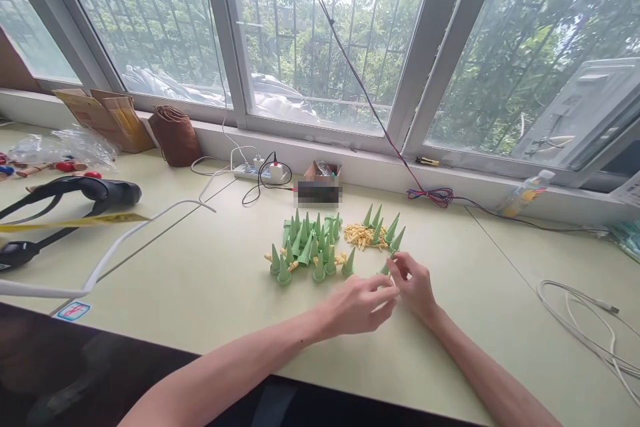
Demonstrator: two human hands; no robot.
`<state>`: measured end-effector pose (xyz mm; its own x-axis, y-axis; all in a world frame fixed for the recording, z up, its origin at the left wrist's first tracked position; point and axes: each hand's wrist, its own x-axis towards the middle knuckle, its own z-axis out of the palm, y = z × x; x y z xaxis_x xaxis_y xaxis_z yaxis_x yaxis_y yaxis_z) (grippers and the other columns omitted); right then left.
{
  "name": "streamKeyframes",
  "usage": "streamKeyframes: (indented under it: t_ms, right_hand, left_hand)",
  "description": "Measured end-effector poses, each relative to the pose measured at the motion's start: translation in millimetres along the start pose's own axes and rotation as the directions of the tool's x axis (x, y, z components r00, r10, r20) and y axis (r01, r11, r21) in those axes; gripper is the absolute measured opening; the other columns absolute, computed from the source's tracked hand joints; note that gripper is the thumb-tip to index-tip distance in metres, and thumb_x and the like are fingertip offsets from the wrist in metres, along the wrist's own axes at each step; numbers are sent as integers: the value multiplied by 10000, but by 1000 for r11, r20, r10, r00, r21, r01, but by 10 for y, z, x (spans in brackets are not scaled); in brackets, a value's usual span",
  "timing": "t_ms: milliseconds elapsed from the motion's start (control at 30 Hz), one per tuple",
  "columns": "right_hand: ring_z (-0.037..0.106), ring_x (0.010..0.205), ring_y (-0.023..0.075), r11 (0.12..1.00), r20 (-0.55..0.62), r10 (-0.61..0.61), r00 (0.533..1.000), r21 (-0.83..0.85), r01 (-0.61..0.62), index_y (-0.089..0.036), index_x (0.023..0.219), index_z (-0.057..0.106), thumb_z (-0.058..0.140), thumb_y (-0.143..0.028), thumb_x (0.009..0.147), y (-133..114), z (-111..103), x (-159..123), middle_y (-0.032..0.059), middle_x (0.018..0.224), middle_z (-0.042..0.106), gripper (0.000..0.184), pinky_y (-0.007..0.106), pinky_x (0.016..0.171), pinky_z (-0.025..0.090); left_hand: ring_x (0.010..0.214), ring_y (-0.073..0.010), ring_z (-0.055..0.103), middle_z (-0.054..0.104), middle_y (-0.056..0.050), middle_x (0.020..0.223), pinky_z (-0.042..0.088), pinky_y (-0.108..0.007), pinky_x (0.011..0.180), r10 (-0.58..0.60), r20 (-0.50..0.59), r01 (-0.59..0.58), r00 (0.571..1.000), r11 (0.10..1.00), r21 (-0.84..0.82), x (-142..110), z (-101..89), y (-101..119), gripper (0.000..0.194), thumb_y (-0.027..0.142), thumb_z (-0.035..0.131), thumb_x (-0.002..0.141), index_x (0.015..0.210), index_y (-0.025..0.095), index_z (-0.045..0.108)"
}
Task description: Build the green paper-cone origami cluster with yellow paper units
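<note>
Several pale green cones (pixel 305 240) with flat round bases are grouped at the middle of the table, some upright and some lying over, with yellow pieces sticking out among them. A heap of small yellow pegs (pixel 363 235) lies to their right, with a few more cones standing around it. My right hand (pixel 415 283) is closed in a pinch on a green cone (pixel 385 269). Close against it, my left hand (pixel 365 303) has bent fingers drawn together near that cone's base; whatever they hold is hidden. A single cone (pixel 349 263) stands just beyond my left hand.
A power strip (pixel 245 171) with plugs and a small open box (pixel 325 170) sit by the window. Cables (pixel 583 320) and a bottle (pixel 527 192) are at the right. Leftward are a black strap device (pixel 100 192), a brown pouch (pixel 174 137) and a white cable.
</note>
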<state>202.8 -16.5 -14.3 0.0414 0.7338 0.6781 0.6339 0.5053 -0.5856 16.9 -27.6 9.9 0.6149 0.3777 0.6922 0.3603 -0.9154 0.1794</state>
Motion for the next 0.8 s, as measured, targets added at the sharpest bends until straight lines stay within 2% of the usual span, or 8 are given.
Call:
streamKeyframes:
  t_ms: [100, 167, 367, 533, 600, 700, 733, 800]
  right_hand:
    - [395, 460, 103, 999, 98, 32, 995, 11, -33, -211, 876, 516, 528, -313, 947, 57, 22, -8, -75, 554, 443, 125, 216, 473, 382]
    - [395, 467, 105, 999, 143, 32, 989, 8, -33, -213, 906, 502, 532, -317, 943, 95, 41, -16, -77, 565, 447, 114, 220, 489, 382]
    - [342, 472, 101, 999, 275, 32, 961, -33, -24, -232, 757, 385, 514, -342, 935, 143, 67, 0, -93, 548, 378, 247, 222, 487, 331]
    - [376, 498, 104, 998, 315, 40, 948, -59, -23, -222, 735, 400, 512, -353, 936, 121, 69, 29, -73, 573, 430, 264, 228, 511, 343]
    - [388, 511, 108, 997, 327, 52, 943, -66, -32, -217, 739, 421, 507, -360, 941, 112, 67, 31, -67, 580, 436, 261, 233, 525, 350]
    - [413, 527, 117, 996, 339, 79, 938, -70, -59, -211, 753, 452, 507, -369, 939, 92, 75, 27, -54, 600, 469, 250, 241, 538, 359]
    - [421, 529, 120, 995, 334, 90, 938, -71, -70, -212, 747, 451, 507, -374, 937, 81, 83, 28, -48, 605, 484, 256, 243, 537, 358]
    - [442, 532, 127, 993, 324, 115, 939, -72, -97, -216, 724, 438, 509, -388, 931, 48, 107, 40, -35, 611, 514, 278, 247, 532, 357]
  left_hand:
    - [489, -84, 466, 586, 20, 648, 261, -255, 406, 166, 13, -166, 986, 986, -1, -5, 38, 21, 150, 188, 502, 924, 837, 180, 623]
    - [453, -84, 419, 487, 34, 542, 218, -270, 395, 239, 21, -240, 971, 971, 14, -11, 70, 29, 221, 193, 490, 919, 716, 180, 576]
    - [403, -78, 329, 415, 48, 489, 228, -254, 398, 308, 19, -308, 951, 949, 63, 8, 75, 78, 310, 220, 467, 943, 640, 180, 511]
    - [404, -80, 389, 456, 39, 491, 261, -257, 409, 280, 24, -281, 960, 954, 108, 42, -250, 243, 314, 208, 446, 962, 672, 172, 561]
    - [426, -80, 442, 498, 28, 505, 277, -249, 424, 191, 63, -197, 980, 973, 117, 95, -531, 258, 317, 203, 452, 963, 679, 170, 589]
    - [523, -92, 558, 646, 1, 644, 399, -212, 497, -100, 32, 99, 994, 994, 37, 238, -1075, 112, 230, 270, 497, 961, 872, 174, 686]
    - [544, -90, 580, 687, -2, 719, 439, -206, 529, -254, 17, 254, 967, 967, 2, 289, -1264, 12, 220, 312, 522, 950, 929, 184, 699]
    - [522, -99, 584, 697, 6, 721, 471, -214, 532, -501, 24, 502, 865, 865, -19, 366, -1599, -248, 259, 401, 565, 900, 924, 190, 712]
